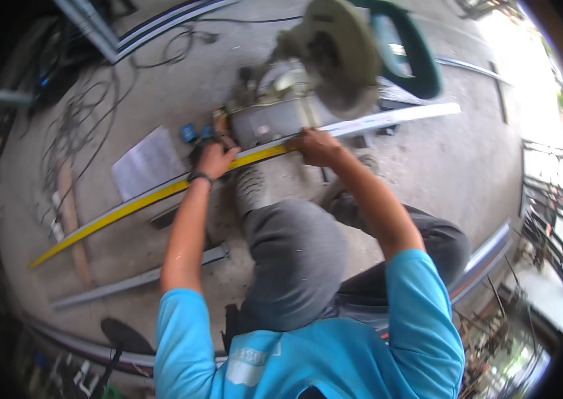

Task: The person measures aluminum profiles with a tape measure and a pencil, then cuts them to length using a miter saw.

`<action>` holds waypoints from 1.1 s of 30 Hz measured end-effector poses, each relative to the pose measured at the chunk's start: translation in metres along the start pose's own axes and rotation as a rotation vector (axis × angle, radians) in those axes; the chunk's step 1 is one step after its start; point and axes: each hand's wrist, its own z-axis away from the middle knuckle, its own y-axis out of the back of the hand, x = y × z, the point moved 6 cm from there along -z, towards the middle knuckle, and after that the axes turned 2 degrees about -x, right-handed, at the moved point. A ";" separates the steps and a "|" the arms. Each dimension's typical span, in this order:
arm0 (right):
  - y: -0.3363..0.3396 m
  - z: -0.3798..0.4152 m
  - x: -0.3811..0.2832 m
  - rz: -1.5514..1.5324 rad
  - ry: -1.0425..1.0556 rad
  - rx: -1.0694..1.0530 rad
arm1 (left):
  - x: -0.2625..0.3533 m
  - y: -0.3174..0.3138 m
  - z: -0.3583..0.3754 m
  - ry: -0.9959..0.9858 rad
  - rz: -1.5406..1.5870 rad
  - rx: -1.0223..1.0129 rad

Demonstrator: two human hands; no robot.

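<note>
Head view: our yellow measuring tape lies along the pale metal bar before the miter saw. Our right hand pinches its end; our left hand touches it (grip too blurred to tell). We should keep it straight.

Just behind your left hand, a dark band circles the wrist. Well back from it, your bright blue shirt has short sleeves and, across its front, pale lettering too blurred to read. Your trousers are dark grey, and near that hand shows a grey, wavy-patterned shoe.
</note>
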 end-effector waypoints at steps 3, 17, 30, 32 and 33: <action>0.006 0.001 -0.003 0.006 -0.036 -0.003 | 0.015 0.009 0.006 0.044 -0.018 0.037; 0.005 0.000 -0.001 -0.012 -0.061 -0.055 | -0.002 -0.002 0.002 0.068 -0.023 0.069; 0.013 0.004 -0.005 -0.015 -0.050 -0.036 | 0.022 0.010 0.015 -0.032 0.076 0.167; 0.010 0.002 -0.005 -0.004 -0.039 -0.029 | 0.016 0.008 0.011 -0.012 0.058 0.148; 0.010 0.002 -0.004 0.003 -0.033 -0.026 | 0.013 0.007 0.008 -0.001 0.051 0.140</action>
